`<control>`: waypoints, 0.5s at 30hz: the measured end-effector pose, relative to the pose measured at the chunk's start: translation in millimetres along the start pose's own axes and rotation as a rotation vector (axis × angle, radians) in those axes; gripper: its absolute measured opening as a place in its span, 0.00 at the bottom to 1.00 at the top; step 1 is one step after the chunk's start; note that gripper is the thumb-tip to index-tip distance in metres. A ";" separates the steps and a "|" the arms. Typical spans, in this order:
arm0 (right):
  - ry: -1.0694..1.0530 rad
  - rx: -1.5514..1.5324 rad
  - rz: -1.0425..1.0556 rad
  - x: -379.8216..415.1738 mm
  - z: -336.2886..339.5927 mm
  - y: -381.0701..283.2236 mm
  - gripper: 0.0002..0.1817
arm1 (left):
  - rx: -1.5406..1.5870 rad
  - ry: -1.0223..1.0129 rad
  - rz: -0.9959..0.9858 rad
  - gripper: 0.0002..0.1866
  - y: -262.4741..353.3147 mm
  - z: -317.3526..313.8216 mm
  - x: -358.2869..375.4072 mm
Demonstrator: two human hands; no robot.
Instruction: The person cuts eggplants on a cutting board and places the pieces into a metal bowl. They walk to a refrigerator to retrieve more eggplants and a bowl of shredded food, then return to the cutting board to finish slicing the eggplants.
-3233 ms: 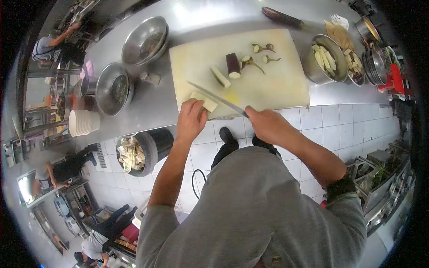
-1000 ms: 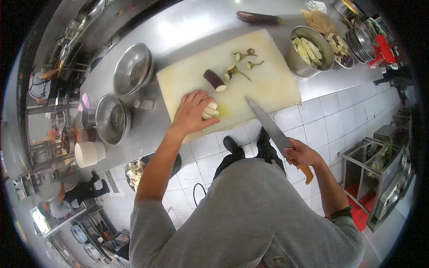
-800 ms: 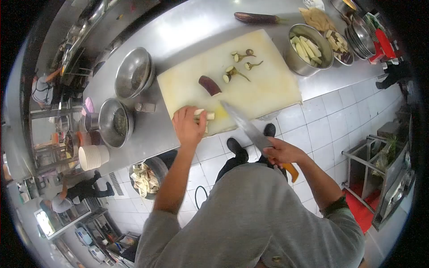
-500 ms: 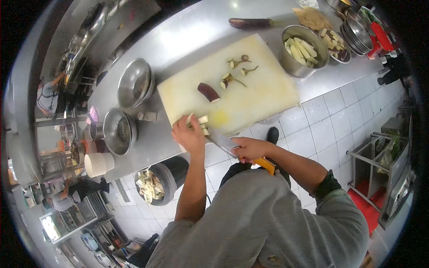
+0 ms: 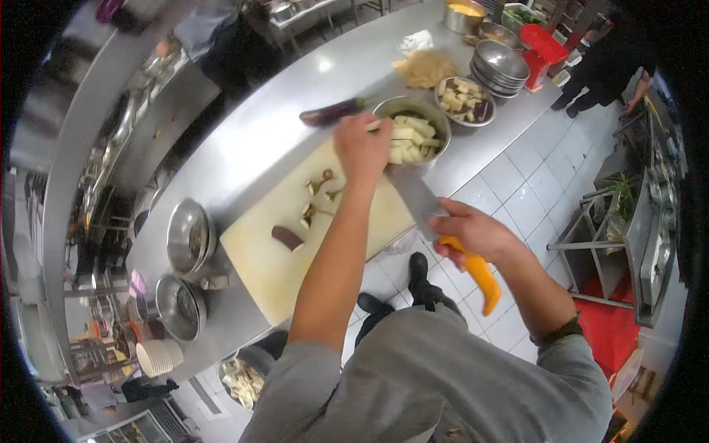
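In the head view my right hand [image 5: 473, 235] is closed round the yellow-orange handle of a cleaver [image 5: 415, 198]. Its broad blade lies between the board's right end and a deep metal pot [image 5: 445, 148]. My left hand [image 5: 363, 148] is at the pot's left rim, fingers curled, with a pale strip of peeled eggplant [image 5: 373, 125] showing at the fingertips. Pale eggplant strips [image 5: 410, 140] are heaped in the pot. On the white cutting board [image 5: 258, 255] lie a purple eggplant chunk [image 5: 286, 238] and several cut-off stem ends [image 5: 309, 214]. Behind my left hand rests a whole eggplant [image 5: 329, 113].
Beyond the pot stand a bowl of eggplant pieces [image 5: 465, 102], stacked metal bowls [image 5: 501, 68] and a red scale [image 5: 543, 52]. Two metal bowls [image 5: 190, 236] sit left of the board. A bin of peelings [image 5: 242, 382] is on the floor. Another person [image 5: 605, 59] stands far right.
My left hand has gone from the board's near left corner to the pot, taking the cut strips along. The cleaver has come off the board toward the pot. The view has turned right.
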State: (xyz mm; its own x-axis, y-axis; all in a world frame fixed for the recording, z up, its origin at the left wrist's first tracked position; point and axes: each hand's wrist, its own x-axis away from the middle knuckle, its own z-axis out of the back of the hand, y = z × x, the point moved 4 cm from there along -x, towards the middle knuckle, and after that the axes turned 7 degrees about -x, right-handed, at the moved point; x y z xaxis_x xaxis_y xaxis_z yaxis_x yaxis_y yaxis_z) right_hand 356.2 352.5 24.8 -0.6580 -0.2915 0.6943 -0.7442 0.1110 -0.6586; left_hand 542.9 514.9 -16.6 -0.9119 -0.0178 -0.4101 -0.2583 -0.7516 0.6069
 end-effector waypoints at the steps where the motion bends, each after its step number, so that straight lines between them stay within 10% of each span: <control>1: 0.027 -0.097 -0.023 8.8 16.4 -5.6 0.15 | -0.059 -0.071 -0.007 0.18 4.9 -21.8 -11.3; 7: 0.090 -0.039 -0.181 65.7 103.3 -4.8 0.31 | -0.078 -0.216 -0.296 0.13 -38.0 -5.9 -30.9; 15: -0.216 0.423 -0.012 43.5 66.2 24.1 0.16 | -0.318 -0.515 -0.133 0.20 -197.4 156.5 119.8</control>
State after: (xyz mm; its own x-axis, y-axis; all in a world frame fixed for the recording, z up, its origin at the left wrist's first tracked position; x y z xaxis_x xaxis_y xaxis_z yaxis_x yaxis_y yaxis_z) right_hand 317.3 279.6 19.9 -0.5774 -0.4867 0.6556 -0.6096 -0.2773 -0.7427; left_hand 434.7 764.3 -79.0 -0.9358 0.3504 -0.0393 -0.3449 -0.8865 0.3085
